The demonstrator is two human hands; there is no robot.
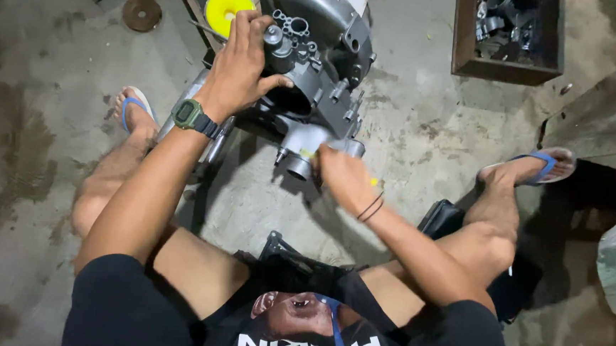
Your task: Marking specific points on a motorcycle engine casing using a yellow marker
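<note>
Grey cast-metal engine casing (321, 74) standing on the stained concrete floor (424, 137) between the sandalled feet — dull, greasy, studded with bosses, bolt holes and small round ports, a short tubular stub (298, 167) jutting from its near lower end. Close behind it, a yellow round disc (225, 8) on a low wooden edge; farther left, a rusty metal disc (141, 13) lying flat on the floor. Up at the right, well apart, a rusted open box (509, 36) filled with dark metal parts. Blue-strapped sandals (536, 165) out on either side.

Left hand (242, 66), green digital watch (192, 116) on the wrist, spread flat over the casing's upper left side, fingers extended and pressed on the metal, thumb hooked around the rim of a dark opening — bracing, not closed around anything. Right hand (343, 179) blurred, curled near the tubular stub, a sliver of yellow showing by the knuckles; cannot tell what is held or how tightly closed.
</note>
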